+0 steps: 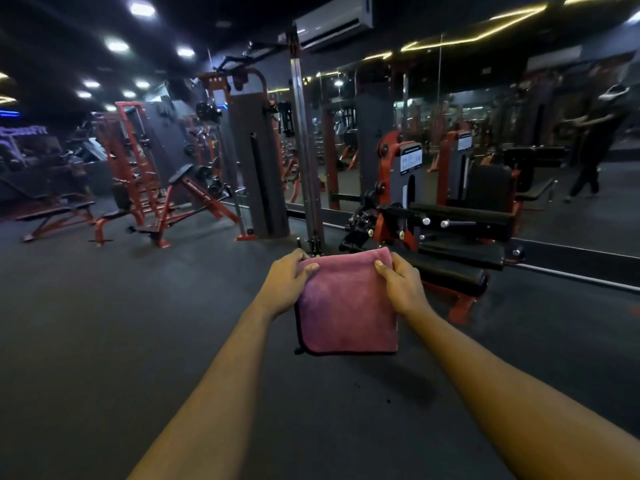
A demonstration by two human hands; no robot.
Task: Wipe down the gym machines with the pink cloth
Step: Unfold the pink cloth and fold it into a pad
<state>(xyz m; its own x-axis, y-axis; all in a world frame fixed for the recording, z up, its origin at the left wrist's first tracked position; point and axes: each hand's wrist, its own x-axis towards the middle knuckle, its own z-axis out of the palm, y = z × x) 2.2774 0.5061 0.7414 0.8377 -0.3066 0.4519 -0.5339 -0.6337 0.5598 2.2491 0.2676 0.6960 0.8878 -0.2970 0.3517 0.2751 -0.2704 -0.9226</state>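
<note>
A folded pink cloth point(346, 306) with a dark hem hangs in front of me, held up by its top corners. My left hand point(287, 284) pinches the top left corner, thumb on the front face. My right hand point(401, 285) pinches the top right corner the same way. Just beyond the cloth stands a red and black leg machine point(446, 216) with black pads, low on the floor against the mirror wall. A tall cable machine point(258, 161) with a grey weight stack stands to its left.
A mirror wall point(554, 133) runs along the right and shows a person's reflection. A chrome upright post point(304, 150) rises just behind the cloth. Red benches and racks point(152, 188) fill the left background. Dark rubber floor point(121, 323) spreads around me.
</note>
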